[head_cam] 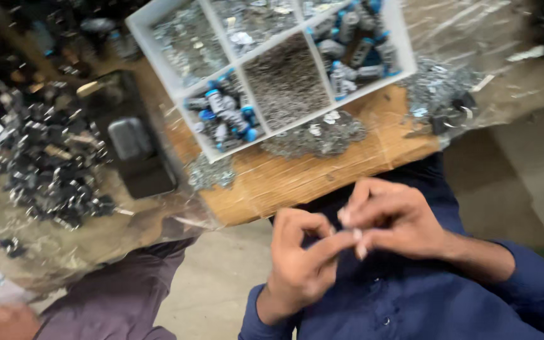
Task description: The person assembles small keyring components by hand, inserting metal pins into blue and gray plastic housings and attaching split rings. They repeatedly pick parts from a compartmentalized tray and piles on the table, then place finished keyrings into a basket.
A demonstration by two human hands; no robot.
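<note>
Left hand: I see my left hand [300, 261] low in the picture, in front of my dark blue shirt [404, 302], fingers curled in, thumb and forefinger pinched toward the other hand.
Right hand: my right hand [398, 223] sits just above and to the right of it, fingertips [347, 215] drawn together and touching the left forefinger.
What the fingers hold: both sets of fingers are closed to a pinch where they meet; something small and pale [359, 242] shows between them, but it is too blurred for me to tell what it is or which hand has it.
Where it is: that pinch point is over my lap, near the front edge of the wooden board [322, 173], apart from it.
Tray: a white divided tray [158, 60] lies tilted on the board; I make out compartments of small grey metal parts [284, 79] and two with blue-capped cylinders [228, 113].
Loose parts: grey metal bits [316, 135] lie heaped on the board just beside the tray's near edge.
Left of the board: a dark box-like block [130, 138], and past it a pile of black and silver pieces [45, 157] on clear plastic sheeting.
Another person: a purplish sleeve [114, 296] comes in at the lower left, well apart from my hands.
</note>
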